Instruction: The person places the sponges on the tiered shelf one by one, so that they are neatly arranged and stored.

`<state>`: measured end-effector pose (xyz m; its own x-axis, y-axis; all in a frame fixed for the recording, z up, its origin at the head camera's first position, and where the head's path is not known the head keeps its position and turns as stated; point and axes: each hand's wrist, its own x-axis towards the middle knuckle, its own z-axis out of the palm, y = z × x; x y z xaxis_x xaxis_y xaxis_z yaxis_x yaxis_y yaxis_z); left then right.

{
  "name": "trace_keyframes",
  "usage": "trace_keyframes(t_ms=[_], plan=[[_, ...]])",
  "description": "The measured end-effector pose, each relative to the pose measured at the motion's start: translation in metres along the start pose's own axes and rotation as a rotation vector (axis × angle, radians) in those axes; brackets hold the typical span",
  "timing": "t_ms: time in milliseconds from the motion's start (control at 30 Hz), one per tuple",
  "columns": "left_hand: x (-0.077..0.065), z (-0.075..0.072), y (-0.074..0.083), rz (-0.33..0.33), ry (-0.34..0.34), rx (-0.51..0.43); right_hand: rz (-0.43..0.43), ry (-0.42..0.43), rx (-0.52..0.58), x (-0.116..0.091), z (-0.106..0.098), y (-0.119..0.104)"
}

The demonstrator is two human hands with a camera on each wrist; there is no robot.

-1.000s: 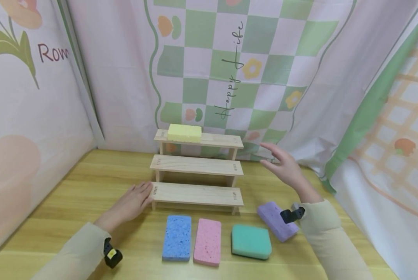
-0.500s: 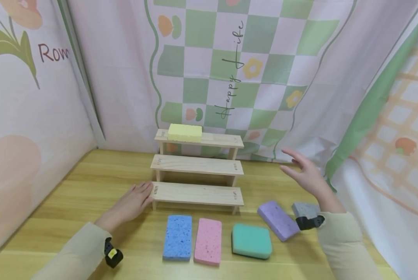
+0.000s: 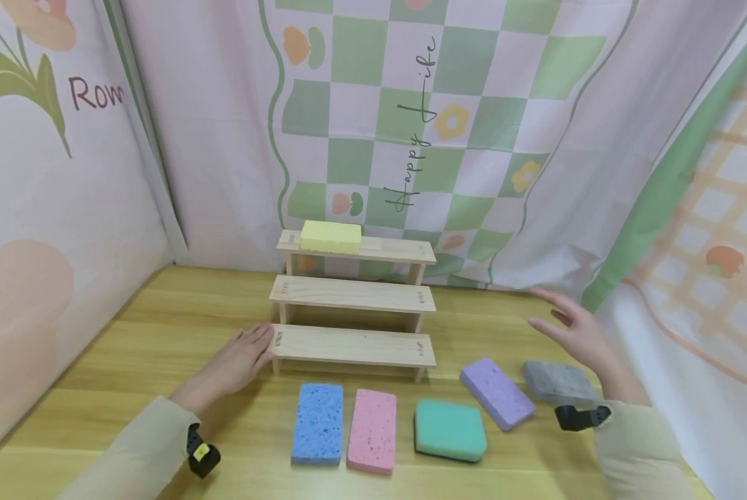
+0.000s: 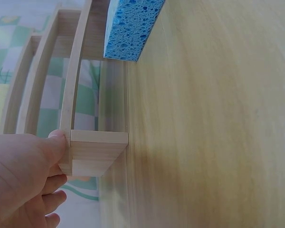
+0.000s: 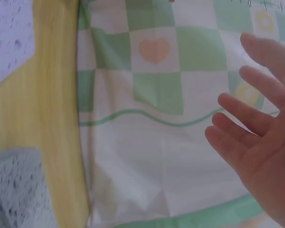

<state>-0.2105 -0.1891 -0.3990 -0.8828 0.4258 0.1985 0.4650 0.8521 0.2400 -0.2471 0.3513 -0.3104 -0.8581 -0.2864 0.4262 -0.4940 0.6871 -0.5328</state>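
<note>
Wooden rack: the three-tiered wooden rack stands upright on the worktop, and the hours below run round its middle as the head camera sees it.
Left hand: at 8 o'clock, the left hand grasps the left end of the lowest tier – thumb on the front edge, fingers curled in by the end; how far they reach underneath is hard to make out.
Right hand: just past 3 o'clock, the right hand is released, raised in the air with fingers apart and lightly bent, thumb well clear of the forefinger.
Grey sponge: between 3 and 4 o'clock, the grey sponge lies flat on the worktop, the nearest thing to the right hand and apart from it.
Purple sponge: at 4 o'clock, the purple sponge lies aslant, its far end turned towards 11.
Green sponge: between 4 and 5 o'clock, the green sponge lies near the purple one.
Pink and blue: close to 6 o'clock, the pink sponge lies just beside the blue sponge, which is nearer 7.
Yellow block: between 11 and 12 o'clock, the yellow block rests on the top tier, left of its middle.
Backdrop: at 12 o'clock hangs a green-and-white checked cloth – lettered "Happy Life".
</note>
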Motion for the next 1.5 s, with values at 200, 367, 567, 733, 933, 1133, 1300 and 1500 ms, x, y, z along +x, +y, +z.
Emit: trace_keyframes(t_ms=[200, 367, 567, 733, 933, 1133, 1300, 1500], plan=[[0.000, 0.001, -0.002, -0.003, -0.002, 0.003, 0.072, -0.056, 0.002, -0.015, -0.006, 0.015], [0.000, 0.000, -0.001, -0.006, -0.002, 0.006, 0.122, -0.095, -0.011, -0.027, -0.008, 0.030], [0.000, 0.001, 0.000, -0.012, -0.012, 0.002, 0.122, -0.099, -0.011, -0.039, -0.007, 0.046], [-0.002, 0.000, 0.000, -0.011, -0.007, 0.003, 0.146, -0.107, -0.048, -0.048, -0.007, 0.059], [-0.001, 0.000, 0.000, -0.016, -0.011, -0.001, 0.189, -0.156, -0.031, -0.059, -0.003, 0.076], [0.000, 0.001, 0.000, -0.014, -0.011, 0.003, 0.169, -0.189, -0.018, -0.066, 0.003, 0.089], [-0.001, 0.001, 0.000, -0.010, -0.008, 0.005, 0.200, -0.223, -0.074, -0.071, 0.005, 0.091], [-0.001, 0.000, 0.000, -0.010, -0.011, 0.006, 0.290, -0.320, -0.065, -0.075, 0.004, 0.090]])
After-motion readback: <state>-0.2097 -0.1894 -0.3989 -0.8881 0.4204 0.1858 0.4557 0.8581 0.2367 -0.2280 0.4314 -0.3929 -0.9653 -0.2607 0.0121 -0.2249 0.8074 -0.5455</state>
